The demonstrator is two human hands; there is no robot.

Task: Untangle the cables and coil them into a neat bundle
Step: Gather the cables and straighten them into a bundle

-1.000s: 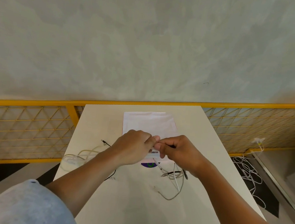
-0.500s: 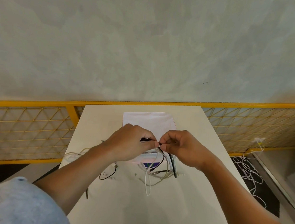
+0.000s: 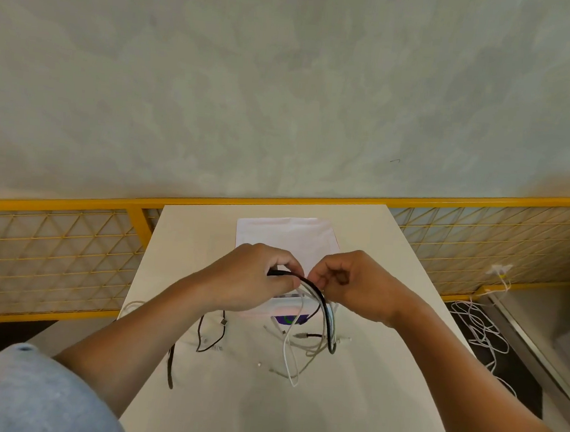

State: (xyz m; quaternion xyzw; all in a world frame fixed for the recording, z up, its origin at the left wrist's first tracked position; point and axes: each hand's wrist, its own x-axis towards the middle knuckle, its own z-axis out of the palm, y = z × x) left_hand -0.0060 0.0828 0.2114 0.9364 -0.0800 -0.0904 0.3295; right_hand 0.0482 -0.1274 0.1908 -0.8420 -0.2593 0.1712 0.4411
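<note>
Pinching the black cable [image 3: 326,316] between curled fingers, the left hand [image 3: 251,278] meets the right hand [image 3: 356,286], which nips the same strand at its 3 o'clock. Pale cables [image 3: 285,350] dangle toward 6 o'clock over the table [image 3: 199,243]. Drawing one strand through slowly would likely keep knots from tightening.

There are two hands, a left hand [image 3: 251,281] and a right hand [image 3: 356,286]. One tabletop [image 3: 294,421]. One white bag [image 3: 285,233]. Many cables [image 3: 325,312], too tangled to count.
</note>
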